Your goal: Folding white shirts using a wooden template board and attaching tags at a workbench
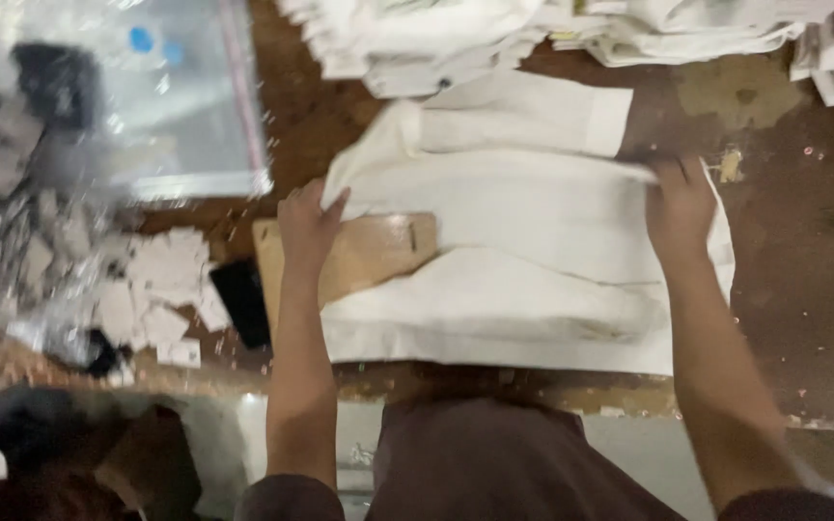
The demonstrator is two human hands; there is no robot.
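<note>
Our left hand (309, 220) presses flat on the wooden board (359, 256); our right hand (680, 205) pinches the white garment (533, 241). We should pull the fold taut and square.

One head-worn camera looks steeply down, close over the worktable (803, 289) and both forearms.

Both arms extended, left hand (308, 224) flat, right hand (680, 205) pinching
</note>
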